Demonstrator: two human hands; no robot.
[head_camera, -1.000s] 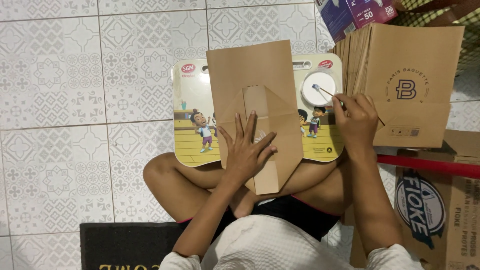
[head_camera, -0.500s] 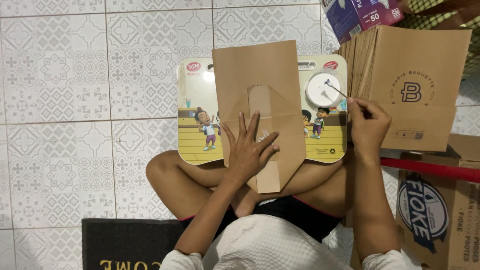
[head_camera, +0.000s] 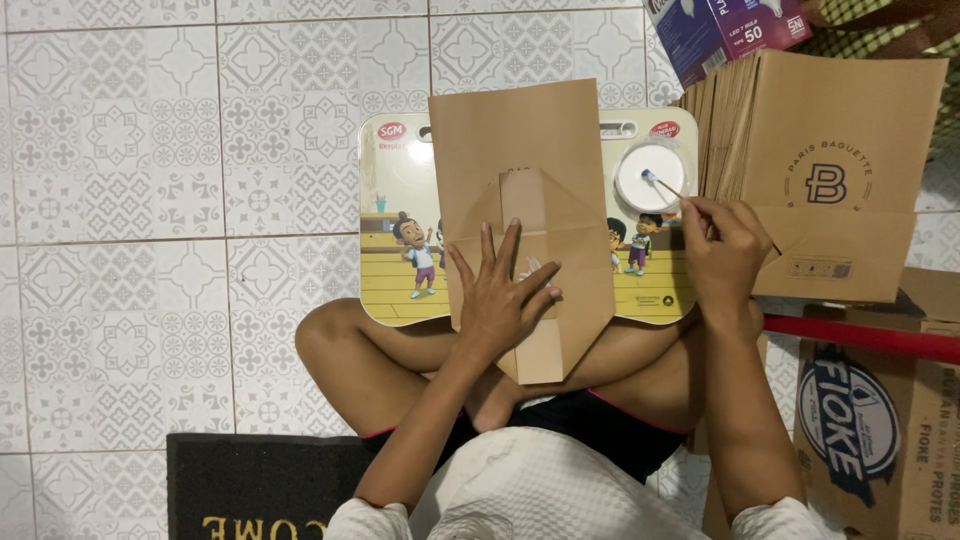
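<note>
The person is sitting cross-legged on the tiled floor (head_camera: 150, 200), with a small picture-printed tabletop (head_camera: 395, 200) lying across the legs. A flat brown paper bag (head_camera: 530, 150) is lying on the tabletop, its folded bottom end turned up and pointing toward the person and overhanging the near edge.

The left hand (head_camera: 500, 300) is lying open on the folded bottom, fingers spread wide and palm down, pinning the flaps flat. The right hand (head_camera: 722, 255) is closing its fingertips around a thin stick (head_camera: 665, 186). The stick's far tip is touching the white contents of a round dish (head_camera: 648, 170), which is sitting on the tabletop just right of the bag.

Judging by this, the work is at the loading step: the stick is taking up what looks like paste, and the bag's bottom fold is waiting under the other hand. I cannot tell whether any paste is already on the flaps.

The next move would call for carrying the loaded tip across to the fold without dripping. It would also call for the left hand to lift or shift enough to bare the seam while keeping the creases from springing open.

A stack of like bags (head_camera: 830, 170) is standing just right of the dish, near the right hand. A printed cardboard box (head_camera: 870, 430) and a dark mat (head_camera: 250, 490) are lying lower in view.
</note>
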